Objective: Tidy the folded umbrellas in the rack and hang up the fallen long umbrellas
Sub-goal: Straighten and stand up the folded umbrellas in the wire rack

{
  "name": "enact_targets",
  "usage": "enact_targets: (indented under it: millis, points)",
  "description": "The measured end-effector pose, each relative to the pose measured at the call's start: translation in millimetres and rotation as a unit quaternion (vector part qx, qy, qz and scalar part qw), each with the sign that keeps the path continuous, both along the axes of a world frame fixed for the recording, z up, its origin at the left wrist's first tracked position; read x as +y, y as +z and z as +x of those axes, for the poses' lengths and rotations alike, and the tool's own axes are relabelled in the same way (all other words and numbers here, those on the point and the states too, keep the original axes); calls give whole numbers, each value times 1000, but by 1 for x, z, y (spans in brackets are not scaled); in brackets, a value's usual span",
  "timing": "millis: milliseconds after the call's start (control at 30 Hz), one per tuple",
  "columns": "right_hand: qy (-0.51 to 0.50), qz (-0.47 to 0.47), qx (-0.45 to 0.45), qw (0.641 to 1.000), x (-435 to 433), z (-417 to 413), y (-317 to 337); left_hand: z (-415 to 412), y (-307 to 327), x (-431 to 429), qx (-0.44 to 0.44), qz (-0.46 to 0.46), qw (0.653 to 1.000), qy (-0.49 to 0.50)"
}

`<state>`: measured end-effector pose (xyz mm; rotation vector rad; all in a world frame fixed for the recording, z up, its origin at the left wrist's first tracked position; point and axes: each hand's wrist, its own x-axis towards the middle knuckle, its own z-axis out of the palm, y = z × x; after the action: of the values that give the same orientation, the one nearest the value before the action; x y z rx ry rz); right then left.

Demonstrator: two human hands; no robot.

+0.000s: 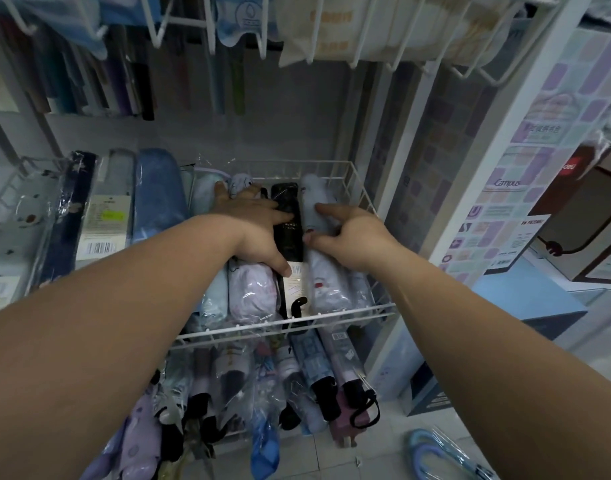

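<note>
A white wire basket [373,311] holds several folded umbrellas in clear sleeves. A black folded umbrella [288,202] lies in the middle, with a pale pink one [252,294] to its left and a white one [326,282] to its right. My left hand [254,226] lies flat over the pink umbrella, fingers spread, thumb against the black one. My right hand [345,233] rests on the white umbrella with loosely bent fingers. On the floor at the lower right lies a long umbrella with a curved blue handle [432,455].
A lower basket [262,386] is crowded with more folded umbrellas. Left of the basket, flat packaged umbrellas [103,216] lie on a shelf. Wire hooks [207,26] with hanging goods are overhead. A white post [484,188] and boxes [588,216] stand to the right.
</note>
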<state>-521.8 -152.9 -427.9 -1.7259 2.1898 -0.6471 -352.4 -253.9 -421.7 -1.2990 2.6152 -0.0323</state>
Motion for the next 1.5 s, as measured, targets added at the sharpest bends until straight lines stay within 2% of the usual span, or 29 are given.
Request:
enact_targets:
  millis: [100,200,467,700,933,1067,1167,1300,1400,1500]
  points:
    - [51,31,97,994,1,-3,-5,1,0,-1,4,4,1000,0]
    - [86,30,143,985,2,-7,-10,1,0,-1,-2,3,1000,1]
    - [128,122,198,964,-12,-5,-12,-3,1,-1,-25,-5,1000,-1]
    - [125,142,248,950,-17,-5,-17,-8,6,5,-50,-24,998,-4]
    - [108,138,218,960,-14,-7,-25,13,22,34,-7,-85,996,-21]
    - [106,102,193,970,-8,-3,-17,55,35,53,71,-120,990,-10]
    - [94,-1,120,988,-6,22,-5,97,41,57,152,-132,979,20]
    - [121,-131,18,984,-8,79,14,150,47,54,240,-156,956,58]
    - [130,-140,-60,980,-7,127,26,176,43,55,270,-147,947,95]
    - [146,-104,-65,982,-12,160,27,189,27,57,261,-123,953,91]
